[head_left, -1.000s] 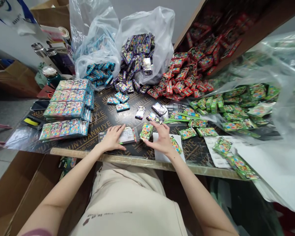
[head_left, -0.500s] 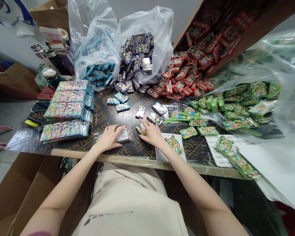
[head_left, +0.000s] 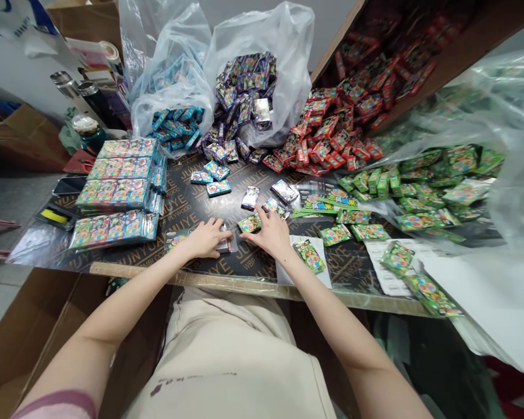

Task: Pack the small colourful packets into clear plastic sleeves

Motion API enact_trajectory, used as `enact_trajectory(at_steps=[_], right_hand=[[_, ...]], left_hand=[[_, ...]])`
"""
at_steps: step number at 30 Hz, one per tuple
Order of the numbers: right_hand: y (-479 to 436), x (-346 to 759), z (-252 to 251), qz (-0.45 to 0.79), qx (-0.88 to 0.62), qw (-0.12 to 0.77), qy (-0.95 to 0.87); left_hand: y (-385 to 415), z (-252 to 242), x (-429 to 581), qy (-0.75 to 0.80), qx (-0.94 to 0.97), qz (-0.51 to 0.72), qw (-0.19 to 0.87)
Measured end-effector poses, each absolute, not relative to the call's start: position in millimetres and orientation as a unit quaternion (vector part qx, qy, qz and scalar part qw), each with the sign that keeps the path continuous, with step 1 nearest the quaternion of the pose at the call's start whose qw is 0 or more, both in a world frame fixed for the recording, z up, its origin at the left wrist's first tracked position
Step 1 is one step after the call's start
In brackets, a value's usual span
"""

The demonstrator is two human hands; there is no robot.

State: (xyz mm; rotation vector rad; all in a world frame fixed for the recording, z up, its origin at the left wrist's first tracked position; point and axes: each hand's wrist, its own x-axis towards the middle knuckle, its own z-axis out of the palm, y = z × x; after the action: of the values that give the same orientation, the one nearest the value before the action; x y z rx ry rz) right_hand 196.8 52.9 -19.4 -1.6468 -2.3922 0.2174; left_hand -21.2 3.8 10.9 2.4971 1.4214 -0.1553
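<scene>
Right hand [head_left: 268,235] half-open, thumb and forefinger astride the green box [head_left: 250,223], now turned crosswise; grip unclear. Left hand [head_left: 207,238], fingers curling, now covers more of the flat packet [head_left: 174,240], hold unclear: both pieces sit within reach. Blue boxes [head_left: 218,187] lie beyond.

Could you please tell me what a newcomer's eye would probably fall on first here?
Probably the heap of red boxes, spilling from a cardboard box at the upper right onto the table. Left of it, purple boxes fill a clear bag, and wrapped packs stand stacked at the table's left. Near the front edge, the left hand lies over a flat pack, the right beside a green box.
</scene>
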Motion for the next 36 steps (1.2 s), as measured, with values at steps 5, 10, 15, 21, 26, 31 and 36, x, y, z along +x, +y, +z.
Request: enact_trajectory(at_steps=[5,10,15,21,26,31,36], right_hand=[[48.3,187.0,-18.0,0.077,-0.516,0.154,-0.839],[24.6,181.8,-29.0,0.296,-0.434,0.257,-0.811],[7.0,182.9,-34.4,0.380,-0.394,0.336,-0.767],[10.2,192.4,-21.6,0.291,-0.327,0.308,-0.845],[14.4,198.7,-10.3,0.186,-0.289,0.237,-0.909],[16.5,202.2,-1.7,0.083,-0.240,0.183,-0.950],[13.8,202.8,2.5,0.057,-0.233,0.201,-0.950]], left_hand=[[-2.2,2.6,-22.8,0.524,0.837,0.004,0.154],[-2.2,-10.5,-30.6,0.565,0.784,0.160,0.202],[-12.0,-12.0,-31.9,0.553,0.770,0.231,0.219],[-22.2,-4.4,-29.3,0.526,0.772,0.253,0.252],[-22.4,-4.1,-28.2,0.522,0.773,0.250,0.260],[-24.6,-4.3,-25.3,0.512,0.777,0.257,0.261],[-25.2,-3.2,-23.4,0.514,0.776,0.252,0.264]])
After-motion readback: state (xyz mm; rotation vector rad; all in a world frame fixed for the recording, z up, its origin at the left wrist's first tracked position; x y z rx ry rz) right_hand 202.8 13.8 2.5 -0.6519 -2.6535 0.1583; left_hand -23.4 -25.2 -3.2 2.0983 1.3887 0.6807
